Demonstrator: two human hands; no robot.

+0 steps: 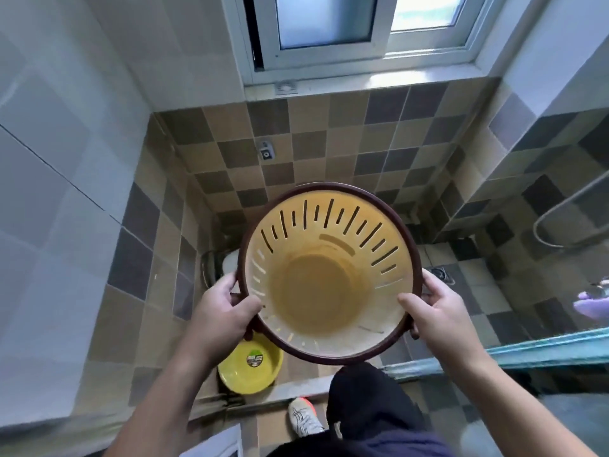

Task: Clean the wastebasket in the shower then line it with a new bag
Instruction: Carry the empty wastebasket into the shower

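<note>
- Cream plastic with a dark brown rim: that is the wastebasket (329, 275), held up in mid-air over the tiled shower floor (474, 291), with its open mouth turned straight up at the head camera.
- The relation to watch: the basket sits squarely between the two hands, its long axis running away from the viewer, bottom pointing down toward the floor. Neither hand is nearer; they sit opposite each other across the rim.
- The left hand (220, 311) clamps the rim on its side, thumb hooked over the inside edge, fingers wrapped round outside.
- The right hand (438, 311) mirrors it, thumb lying inside the rim, fingers curled behind the brown band.
- A look at the basket itself: slotted walls, long and short slits fanned round the upper part, a yellowish-tan stain spread over the bottom and lower walls, paler cream nearer the rim. No bag in it, no loose rubbish that I can see.
- My read: the washing is yet to come, and the stain says it needs it. Lowering it would suit that two-handed hold.
- Around it: a yellow basin (250, 367) on the floor below the left hand, a floor drain (443, 275) just past the right hand, a window (356, 28) above.
</note>
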